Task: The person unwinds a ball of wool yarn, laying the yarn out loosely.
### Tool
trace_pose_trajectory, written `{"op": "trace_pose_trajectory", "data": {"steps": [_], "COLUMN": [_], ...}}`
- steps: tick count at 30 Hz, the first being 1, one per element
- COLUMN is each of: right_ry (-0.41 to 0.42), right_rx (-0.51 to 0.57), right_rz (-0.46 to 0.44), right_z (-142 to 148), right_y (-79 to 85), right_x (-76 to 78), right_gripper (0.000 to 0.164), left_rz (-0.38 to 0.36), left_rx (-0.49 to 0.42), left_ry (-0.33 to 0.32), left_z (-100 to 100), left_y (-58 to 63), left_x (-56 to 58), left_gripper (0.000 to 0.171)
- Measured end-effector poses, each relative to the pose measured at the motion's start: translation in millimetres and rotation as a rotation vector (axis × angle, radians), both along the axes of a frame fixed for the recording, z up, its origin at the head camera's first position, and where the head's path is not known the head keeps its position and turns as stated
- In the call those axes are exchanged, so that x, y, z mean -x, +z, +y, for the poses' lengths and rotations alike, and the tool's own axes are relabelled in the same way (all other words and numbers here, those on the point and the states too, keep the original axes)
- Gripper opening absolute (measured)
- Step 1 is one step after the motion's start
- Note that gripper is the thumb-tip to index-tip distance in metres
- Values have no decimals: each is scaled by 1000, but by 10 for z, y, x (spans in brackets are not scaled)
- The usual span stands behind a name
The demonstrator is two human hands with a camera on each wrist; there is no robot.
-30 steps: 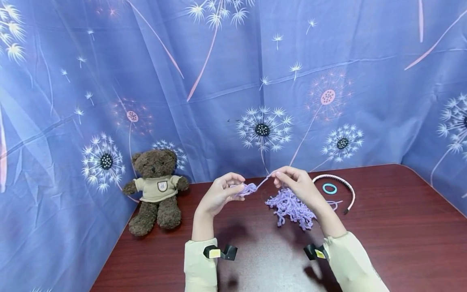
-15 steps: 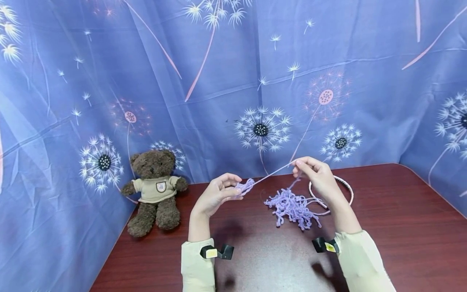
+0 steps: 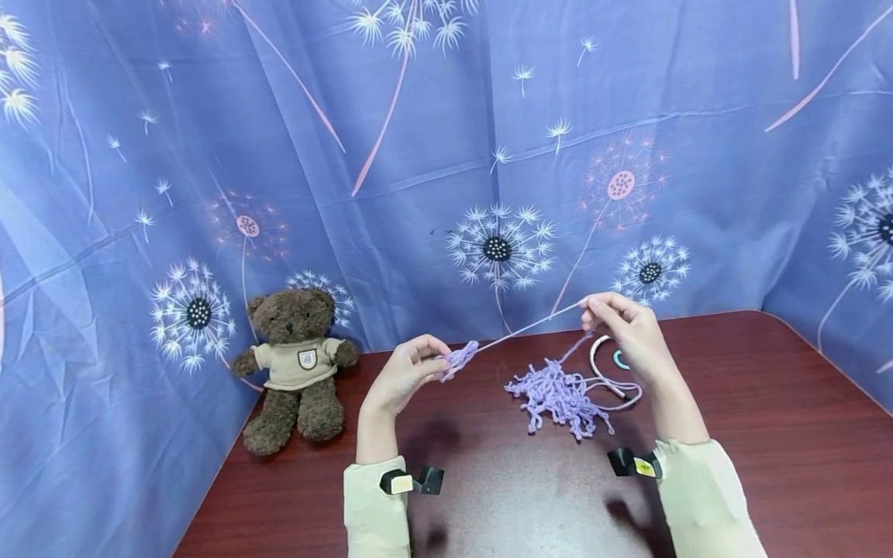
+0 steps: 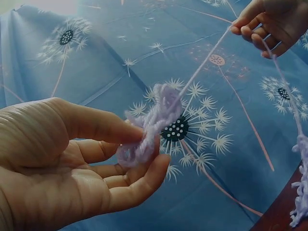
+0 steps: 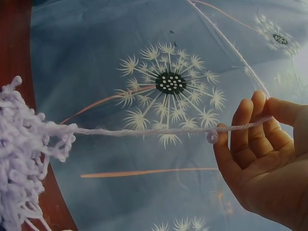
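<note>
My left hand (image 3: 405, 376) pinches a small looped bundle of purple yarn (image 4: 161, 113) between thumb and fingers. From that bundle a single yarn strand (image 3: 533, 324) runs taut, up and to the right. Its other end is pinched between the thumb and fingertips of my right hand (image 3: 631, 341). Below the right hand the strand goes on down to a tangled, curly purple yarn pile (image 3: 558, 395) on the table. In the right wrist view this lower length crosses to the pile (image 5: 19, 154), with a small curl near the fingers.
A brown teddy bear (image 3: 296, 368) in a beige shirt sits at the table's left edge against the blue dandelion curtain (image 3: 418, 116). Behind the right hand lie a white headband (image 3: 596, 358) and a turquoise ring (image 3: 619, 359), both partly hidden. The dark red table (image 3: 767, 434) extends right.
My right hand has moved right and up, drawing the strand between the hands longer and tighter. The left hand stays nearly in place with the bundle.
</note>
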State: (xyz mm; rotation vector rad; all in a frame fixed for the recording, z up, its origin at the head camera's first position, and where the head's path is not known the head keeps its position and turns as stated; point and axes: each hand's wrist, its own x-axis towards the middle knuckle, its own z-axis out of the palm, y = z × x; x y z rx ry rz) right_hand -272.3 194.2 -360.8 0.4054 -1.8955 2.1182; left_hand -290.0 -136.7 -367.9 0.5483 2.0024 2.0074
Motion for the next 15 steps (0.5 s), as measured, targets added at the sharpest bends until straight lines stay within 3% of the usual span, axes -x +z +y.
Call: {"op": "trace_pose_trajectory", "data": {"steps": [6,15], "right_ry": [-37,-62], "right_rx": [48,198], "right_rz": [-1,7], "right_z": [88,257], "right_y": [-10,-39], "right_x": [-11,6], "right_gripper": [16,17], "left_rz": [-5,19], "left_rx": [-26,-41], "left_ry": [48,68], "left_z": [-76,-163], "left_y": [4,18], "left_x": [-4,-8], "left_gripper": [15,17]}}
